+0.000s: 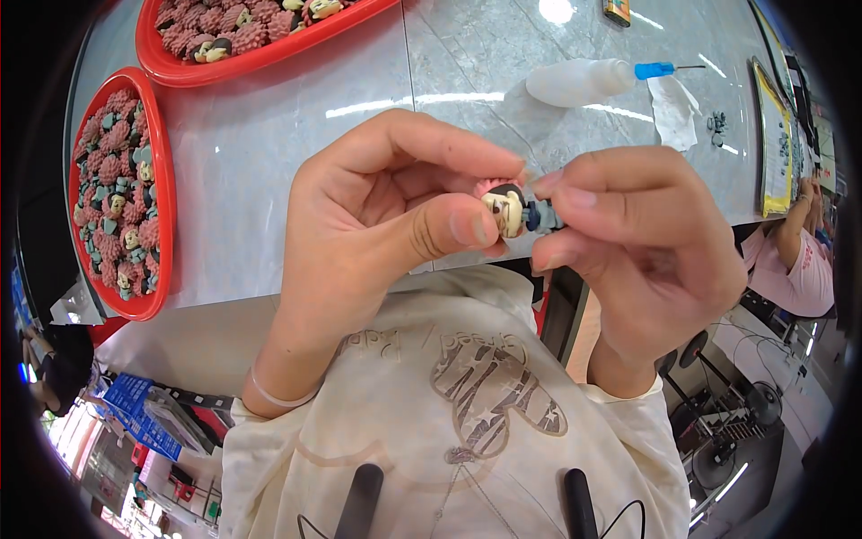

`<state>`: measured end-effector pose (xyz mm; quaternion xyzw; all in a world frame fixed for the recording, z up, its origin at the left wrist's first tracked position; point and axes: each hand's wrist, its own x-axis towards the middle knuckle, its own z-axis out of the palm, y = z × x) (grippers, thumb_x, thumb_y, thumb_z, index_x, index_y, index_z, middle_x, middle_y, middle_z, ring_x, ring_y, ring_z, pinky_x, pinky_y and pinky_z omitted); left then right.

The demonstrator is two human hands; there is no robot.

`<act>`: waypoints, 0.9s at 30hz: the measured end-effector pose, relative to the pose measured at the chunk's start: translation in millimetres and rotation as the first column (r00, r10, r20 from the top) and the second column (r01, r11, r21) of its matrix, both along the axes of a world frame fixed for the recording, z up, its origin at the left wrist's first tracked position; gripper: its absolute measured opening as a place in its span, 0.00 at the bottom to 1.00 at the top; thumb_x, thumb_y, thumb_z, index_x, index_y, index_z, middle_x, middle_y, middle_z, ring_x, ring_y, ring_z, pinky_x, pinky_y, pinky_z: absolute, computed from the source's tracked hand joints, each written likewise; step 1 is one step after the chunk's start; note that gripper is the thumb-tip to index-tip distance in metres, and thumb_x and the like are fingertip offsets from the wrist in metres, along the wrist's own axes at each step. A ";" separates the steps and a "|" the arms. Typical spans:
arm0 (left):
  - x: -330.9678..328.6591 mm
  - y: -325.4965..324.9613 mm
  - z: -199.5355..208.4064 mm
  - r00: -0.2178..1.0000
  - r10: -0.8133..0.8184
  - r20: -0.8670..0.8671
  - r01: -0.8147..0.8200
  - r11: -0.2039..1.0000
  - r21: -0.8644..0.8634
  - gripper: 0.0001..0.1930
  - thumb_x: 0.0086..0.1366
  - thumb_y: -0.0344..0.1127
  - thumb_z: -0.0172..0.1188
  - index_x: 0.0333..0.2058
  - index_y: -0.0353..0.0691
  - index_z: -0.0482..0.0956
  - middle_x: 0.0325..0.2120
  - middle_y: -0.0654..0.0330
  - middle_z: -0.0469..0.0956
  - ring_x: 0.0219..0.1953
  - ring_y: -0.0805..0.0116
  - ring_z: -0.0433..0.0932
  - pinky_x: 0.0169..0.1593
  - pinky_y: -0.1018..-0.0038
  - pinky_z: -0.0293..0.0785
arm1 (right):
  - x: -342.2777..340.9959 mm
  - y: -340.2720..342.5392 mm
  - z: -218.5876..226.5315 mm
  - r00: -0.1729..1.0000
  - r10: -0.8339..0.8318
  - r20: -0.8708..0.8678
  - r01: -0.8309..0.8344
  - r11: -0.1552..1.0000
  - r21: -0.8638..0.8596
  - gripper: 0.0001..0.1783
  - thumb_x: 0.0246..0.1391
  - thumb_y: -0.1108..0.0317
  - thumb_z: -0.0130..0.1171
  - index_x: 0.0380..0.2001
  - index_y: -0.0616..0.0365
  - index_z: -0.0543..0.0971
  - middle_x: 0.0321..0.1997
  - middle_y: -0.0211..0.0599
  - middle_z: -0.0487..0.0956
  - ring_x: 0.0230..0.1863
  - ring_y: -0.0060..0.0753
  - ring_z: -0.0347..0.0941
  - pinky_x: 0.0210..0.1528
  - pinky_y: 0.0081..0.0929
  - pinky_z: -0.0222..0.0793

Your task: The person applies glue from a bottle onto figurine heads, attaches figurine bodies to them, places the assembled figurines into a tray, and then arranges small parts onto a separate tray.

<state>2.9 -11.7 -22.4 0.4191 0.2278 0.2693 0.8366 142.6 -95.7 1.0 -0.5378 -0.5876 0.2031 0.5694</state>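
Observation:
Between the thumb and fingers of my left hand (368, 207) is a small figurine head (505, 208), with a cream face, a dark band and pink bumpy hair. My right hand (651, 234) pinches a small grey-blue figurine body (542, 216) from the right, and my fingers cover most of it. The dark neck end of the body meets the underside of the head. Whether the two parts are fully joined cannot be seen. Both hands are raised in front of my chest, near the table's front edge.
A red tray (167, 225) of pink and grey-blue figurine parts stands at left, with a larger red tray (260, 54) of pink heads behind it. On the grey table (260, 144) lie a white needle-tipped bottle (575, 83), crumpled tissue (673, 112) and small dark parts (716, 124).

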 end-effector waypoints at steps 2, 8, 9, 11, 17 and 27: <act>-2.1 1.5 -1.3 1.000 0.002 -0.006 -0.002 1.000 0.013 0.19 0.46 0.40 0.63 0.32 0.32 0.70 0.27 0.57 0.71 0.28 0.74 0.72 0.26 0.85 0.71 | -3.1 1.8 -0.4 0.997 -0.019 0.068 0.015 0.998 0.060 0.11 0.33 0.80 0.62 0.24 0.68 0.72 0.26 0.47 0.73 0.24 0.30 0.72 0.24 0.15 0.67; 2.4 3.4 -0.9 0.997 0.078 -0.013 -0.077 0.993 0.085 0.16 0.45 0.38 0.64 0.29 0.32 0.73 0.23 0.60 0.69 0.24 0.76 0.69 0.26 0.85 0.68 | 2.1 10.9 0.1 0.941 -0.071 0.330 0.012 0.984 0.176 0.11 0.32 0.82 0.62 0.24 0.68 0.72 0.23 0.49 0.73 0.20 0.27 0.72 0.17 0.13 0.67; 2.9 4.0 -0.2 0.996 0.090 -0.016 -0.088 0.992 0.092 0.15 0.44 0.37 0.64 0.28 0.32 0.74 0.22 0.61 0.68 0.24 0.76 0.68 0.27 0.85 0.67 | 1.3 13.0 2.0 0.953 -0.063 0.295 0.024 0.991 0.135 0.10 0.32 0.83 0.61 0.23 0.68 0.73 0.23 0.48 0.73 0.20 0.27 0.72 0.18 0.14 0.68; 3.2 5.2 -5.4 0.995 0.095 0.033 -0.099 0.984 0.146 0.12 0.46 0.29 0.62 0.29 0.31 0.74 0.23 0.60 0.70 0.25 0.77 0.69 0.28 0.85 0.67 | 0.9 15.5 4.7 0.958 -0.067 0.278 0.039 0.993 0.108 0.10 0.32 0.84 0.61 0.22 0.68 0.73 0.22 0.48 0.73 0.20 0.27 0.72 0.18 0.14 0.69; 5.1 -4.1 5.5 0.975 0.186 -0.120 -0.166 0.973 0.163 0.13 0.48 0.32 0.63 0.31 0.30 0.73 0.24 0.61 0.70 0.28 0.75 0.69 0.31 0.83 0.65 | 0.5 9.2 6.7 0.976 -0.079 0.205 0.066 0.995 0.068 0.05 0.38 0.85 0.53 0.22 0.66 0.73 0.22 0.41 0.73 0.22 0.30 0.72 0.22 0.21 0.68; -70.0 25.3 21.2 0.897 0.423 -0.130 -0.234 0.702 0.673 0.11 0.56 0.37 0.53 0.31 0.34 0.70 0.31 0.55 0.70 0.21 0.79 0.66 0.26 0.88 0.60 | 0.9 -7.5 15.9 0.975 -0.096 0.198 0.056 0.979 0.196 0.10 0.38 0.75 0.57 0.30 0.56 0.75 0.37 0.35 0.71 0.29 0.29 0.66 0.29 0.23 0.62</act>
